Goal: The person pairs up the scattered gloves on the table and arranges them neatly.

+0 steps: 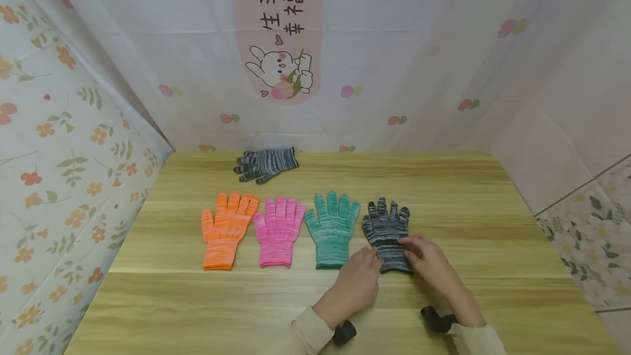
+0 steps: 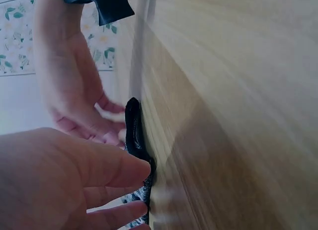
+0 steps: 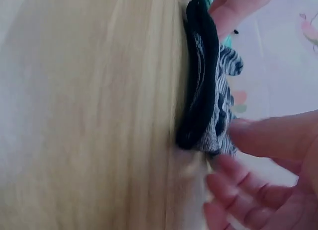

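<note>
A black-and-grey striped knit glove [image 1: 391, 259] lies flat with its fingers pointing away and its cuff towards me. My left hand [image 1: 356, 279] touches the left edge near the cuff, its thumb and fingers [image 2: 136, 208] spread apart along it. On the opposite side, my right hand [image 1: 432, 263] has its fingertips at the right edge. Between the right thumb and fingers [image 3: 233, 188] there is a gap. A darker band crosses the middle of this glove. The dark cuff opening [image 3: 213, 46] stands slightly raised in the right wrist view.
Left of the striped glove lie a green glove [image 1: 332, 234], a pink glove [image 1: 277, 234] and an orange glove [image 1: 223, 234] in a row. Another black-and-grey glove [image 1: 268, 163] lies sideways at the back edge of the wooden table [image 1: 197, 311]. Patterned cloth [image 1: 394, 70] hangs behind.
</note>
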A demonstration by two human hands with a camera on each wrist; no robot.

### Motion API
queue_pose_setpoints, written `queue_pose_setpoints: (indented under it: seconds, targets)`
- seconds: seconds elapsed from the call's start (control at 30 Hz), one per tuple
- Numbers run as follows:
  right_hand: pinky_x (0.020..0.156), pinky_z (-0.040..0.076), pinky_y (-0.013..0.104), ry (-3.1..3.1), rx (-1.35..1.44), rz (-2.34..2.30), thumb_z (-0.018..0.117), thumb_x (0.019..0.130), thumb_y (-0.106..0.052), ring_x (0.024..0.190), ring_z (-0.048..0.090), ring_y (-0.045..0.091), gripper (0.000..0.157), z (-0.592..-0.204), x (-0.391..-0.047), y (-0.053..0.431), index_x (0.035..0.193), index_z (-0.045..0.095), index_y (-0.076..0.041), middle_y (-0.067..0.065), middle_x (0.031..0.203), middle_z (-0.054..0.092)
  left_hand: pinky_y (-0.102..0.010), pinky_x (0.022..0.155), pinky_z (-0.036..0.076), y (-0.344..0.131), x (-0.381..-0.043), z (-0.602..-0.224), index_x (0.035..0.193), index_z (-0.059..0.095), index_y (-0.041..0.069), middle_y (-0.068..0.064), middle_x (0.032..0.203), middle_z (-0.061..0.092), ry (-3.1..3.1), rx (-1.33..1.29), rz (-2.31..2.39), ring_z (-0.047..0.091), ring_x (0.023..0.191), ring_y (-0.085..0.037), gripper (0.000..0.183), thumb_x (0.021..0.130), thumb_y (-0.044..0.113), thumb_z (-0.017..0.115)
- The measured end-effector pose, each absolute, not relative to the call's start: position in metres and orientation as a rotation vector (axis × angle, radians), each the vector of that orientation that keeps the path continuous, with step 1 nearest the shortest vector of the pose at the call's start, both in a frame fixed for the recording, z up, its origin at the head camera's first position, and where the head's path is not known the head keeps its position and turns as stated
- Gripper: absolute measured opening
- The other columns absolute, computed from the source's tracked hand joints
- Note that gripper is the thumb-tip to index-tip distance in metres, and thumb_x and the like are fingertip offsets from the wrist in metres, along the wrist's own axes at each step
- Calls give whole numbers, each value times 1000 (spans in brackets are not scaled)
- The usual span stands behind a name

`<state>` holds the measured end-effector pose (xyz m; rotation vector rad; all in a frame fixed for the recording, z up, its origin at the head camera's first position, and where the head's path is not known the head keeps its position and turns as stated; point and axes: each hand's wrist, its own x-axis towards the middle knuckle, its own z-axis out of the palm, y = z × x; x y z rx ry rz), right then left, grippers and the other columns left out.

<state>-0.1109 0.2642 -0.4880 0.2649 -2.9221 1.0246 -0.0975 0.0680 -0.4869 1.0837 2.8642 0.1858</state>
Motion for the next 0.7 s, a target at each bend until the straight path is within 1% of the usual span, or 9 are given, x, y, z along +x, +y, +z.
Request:
queue_pose_setpoints:
  seconds: [0.13,0.2,0.27,0.33,0.4,0.47,0.5,0.6,0.7]
  targets:
    - [63,40,25,-2993,262,977,68,80,-2,77,46,16,35,-491,-113,268,115,64,-1,11,93,54,-26,105,36,69,-103,-485,118,61,11,-6,128,54,2931,1103,119,46,123,-19,29,92,19,50]
    - [62,38,24,-3010,252,975,69,80,-4,76,44,15,37,-492,-114,268,116,63,1,10,91,52,-26,105,36,71,-107,-484,118,61,11,-6,127,55,2965,1087,127,47,122,-18,29,93,20,50]
    - [63,38,26,-3000,249,949,71,79,-5,77,44,17,39,-493,-116,268,115,62,3,11,91,52,-28,103,38,74,-112,-483,119,60,9,-8,127,54,3004,1046,172,48,121,-20,29,94,20,49]
    - [68,41,32,-2985,246,910,72,77,-5,82,47,23,41,-492,-117,266,115,61,5,14,95,53,-30,104,38,79,-118,-483,123,58,8,-10,132,51,3029,972,205,46,125,-23,33,95,24,50]
    - [77,44,41,-2960,262,863,72,75,-5,91,50,30,43,-490,-120,264,115,61,7,20,102,54,-33,106,36,84,-123,-484,126,55,8,-10,136,47,3038,893,170,42,129,-25,39,95,32,50]
    - [87,42,52,-2946,284,829,73,75,-5,105,49,39,45,-488,-123,261,115,59,9,25,113,52,-35,109,33,89,-127,-483,130,51,11,-10,142,42,3017,798,117,36,134,-26,45,95,40,47]
    - [91,40,55,-2958,291,823,73,75,-6,111,47,41,47,-487,-125,260,117,58,9,26,118,51,-36,111,31,91,-129,-483,131,50,13,-10,145,38,2991,754,83,32,137,-26,49,95,45,46]
    - [97,36,59,-3016,312,805,73,77,-10,120,41,46,52,-486,-128,259,120,54,12,29,129,46,-37,114,25,96,-134,-481,136,45,18,-10,150,31,2913,662,7,23,141,-27,57,92,54,44]
    - [98,35,61,-3105,304,792,72,78,-14,125,36,49,59,-486,-130,259,125,49,13,31,136,38,-38,115,22,98,-137,-482,139,41,24,-11,153,24,2850,598,1,17,143,-27,62,88,58,47]
